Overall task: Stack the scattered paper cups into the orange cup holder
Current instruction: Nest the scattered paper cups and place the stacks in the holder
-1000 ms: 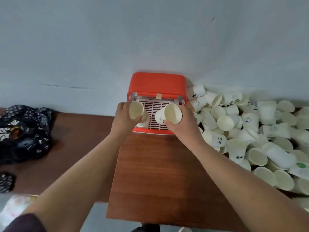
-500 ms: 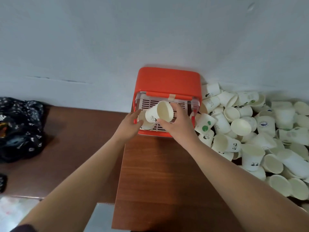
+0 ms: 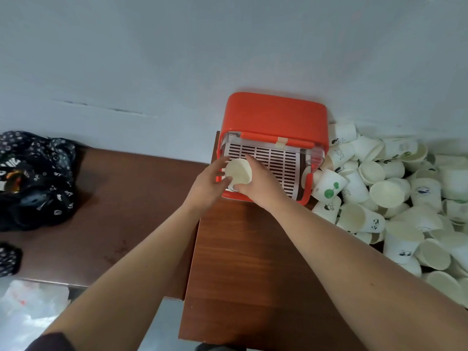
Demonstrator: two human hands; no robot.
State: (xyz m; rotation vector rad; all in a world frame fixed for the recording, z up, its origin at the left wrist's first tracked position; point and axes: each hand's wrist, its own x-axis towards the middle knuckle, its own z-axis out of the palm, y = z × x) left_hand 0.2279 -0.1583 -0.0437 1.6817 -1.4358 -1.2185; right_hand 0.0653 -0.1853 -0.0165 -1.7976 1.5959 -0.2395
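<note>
While the brown counter (image 3: 248, 262) is crossed by two bare forearms, a paper cup (image 3: 238, 171) is gripped by the curled right hand (image 3: 260, 188), and its left side is touched by the loosely spread left hand (image 3: 206, 184). The cup is held at the front left corner of the orange cup holder (image 3: 276, 117), mouth toward the viewer. Beside the holder, on the right, loose cups (image 3: 385, 191) are heaped against the wall (image 3: 228, 46).

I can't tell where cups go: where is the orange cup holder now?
In the head view the orange cup holder stands right of centre at the far edge of the wooden table, against the wall, with the cup pile against its right side.
</note>
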